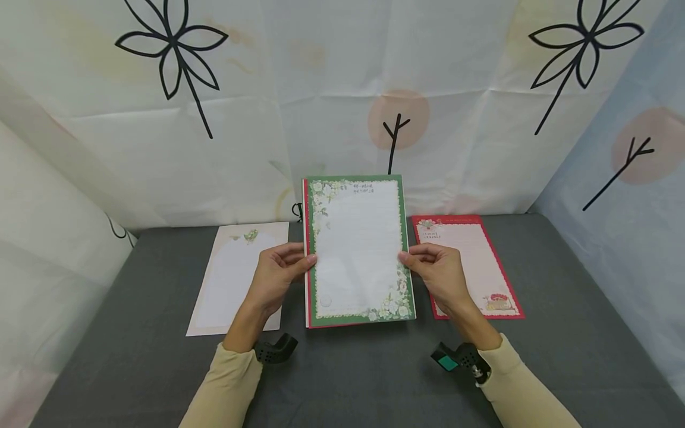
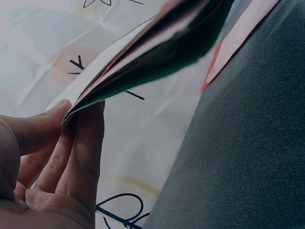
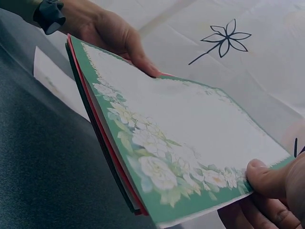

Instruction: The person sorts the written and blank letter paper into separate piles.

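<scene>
Both hands hold up a stack of letter paper [image 1: 357, 255], its top sheet bordered in green with white flowers at two corners. On the stack's left edge, the left hand [image 1: 279, 270] pinches with the thumb in front and fingers behind. At the opposite edge the right hand [image 1: 440, 273] grips the same way. In the right wrist view, red and dark green edges of further sheets show beneath the top sheet [image 3: 167, 124]. The left wrist view looks along the stack's layered edge [image 2: 143, 57], slightly fanned and partly in shadow.
A pale sheet [image 1: 230, 279] with a small green motif lies on the dark grey table [image 1: 353, 380] at left, partly behind the left arm. To the right lies a red-bordered sheet [image 1: 476, 267]. A white cloth backdrop [image 1: 332, 137] with printed plants stands behind.
</scene>
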Motion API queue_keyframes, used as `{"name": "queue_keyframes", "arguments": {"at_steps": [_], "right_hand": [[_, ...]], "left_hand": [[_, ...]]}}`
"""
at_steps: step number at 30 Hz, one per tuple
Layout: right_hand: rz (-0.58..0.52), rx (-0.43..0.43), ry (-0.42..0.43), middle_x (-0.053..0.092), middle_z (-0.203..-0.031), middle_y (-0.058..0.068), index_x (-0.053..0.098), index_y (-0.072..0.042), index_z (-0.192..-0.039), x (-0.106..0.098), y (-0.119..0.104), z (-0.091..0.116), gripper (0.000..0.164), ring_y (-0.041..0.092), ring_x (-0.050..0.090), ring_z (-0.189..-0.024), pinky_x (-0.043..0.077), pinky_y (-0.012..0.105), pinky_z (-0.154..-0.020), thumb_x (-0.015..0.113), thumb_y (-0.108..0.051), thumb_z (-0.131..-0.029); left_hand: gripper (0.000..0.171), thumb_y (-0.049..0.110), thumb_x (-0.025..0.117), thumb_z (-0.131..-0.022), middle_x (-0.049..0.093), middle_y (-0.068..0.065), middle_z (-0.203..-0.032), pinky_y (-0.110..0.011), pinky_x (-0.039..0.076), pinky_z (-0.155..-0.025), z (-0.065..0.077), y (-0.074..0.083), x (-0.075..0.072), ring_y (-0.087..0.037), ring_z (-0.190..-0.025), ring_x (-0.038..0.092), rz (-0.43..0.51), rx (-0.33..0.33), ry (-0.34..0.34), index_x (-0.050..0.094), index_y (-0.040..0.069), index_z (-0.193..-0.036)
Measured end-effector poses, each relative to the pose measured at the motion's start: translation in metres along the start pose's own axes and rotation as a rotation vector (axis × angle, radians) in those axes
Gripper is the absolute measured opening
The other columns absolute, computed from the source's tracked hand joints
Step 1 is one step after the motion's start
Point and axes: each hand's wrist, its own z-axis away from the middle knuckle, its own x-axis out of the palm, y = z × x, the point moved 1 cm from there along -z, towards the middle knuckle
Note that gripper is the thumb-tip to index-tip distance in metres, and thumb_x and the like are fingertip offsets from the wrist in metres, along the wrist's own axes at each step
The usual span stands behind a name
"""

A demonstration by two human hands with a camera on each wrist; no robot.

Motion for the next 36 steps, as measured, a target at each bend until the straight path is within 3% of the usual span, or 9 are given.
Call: {"name": "queue_keyframes", "arguments": {"at_steps": [9,20,36], "right_hand": [[0.010,0.032,-0.050,0.073,-0.080,-0.006,0.066,0.019,-0.108,-0.003,-0.003,-0.001,0.023,0.008,0.069,-0.075,0.058,0.024,-0.069,0.069,0.001,-0.095],[0.081,0.062,-0.105,0.076,-0.089,0.007,0.069,0.016,-0.106,-0.008,-0.004,-0.003,0.023,0.010,0.069,-0.078,0.059,0.031,-0.072,0.070,-0.005,-0.097],[0.084,0.125,-0.107,0.075,-0.086,-0.004,0.066,0.018,-0.110,-0.024,-0.004,-0.009,0.030,0.011,0.069,-0.076,0.060,0.029,-0.070,0.069,-0.009,-0.098]], "left_hand": [[0.034,-0.007,0.069,-0.093,0.077,-0.004,-0.095,-0.030,0.061,-0.074,-0.001,-0.001,-0.002,-0.014,-0.082,0.074,-0.002,0.006,-0.002,0.061,-0.016,-0.124],[0.032,-0.006,0.068,-0.094,0.077,-0.001,-0.093,-0.031,0.061,-0.073,0.000,0.000,-0.002,-0.014,-0.082,0.074,0.009,0.010,-0.009,0.061,-0.016,-0.123],[0.036,-0.004,0.069,-0.094,0.077,0.000,-0.094,-0.031,0.061,-0.077,0.001,0.002,-0.007,-0.015,-0.083,0.074,-0.016,0.002,0.020,0.060,-0.015,-0.127]]}}
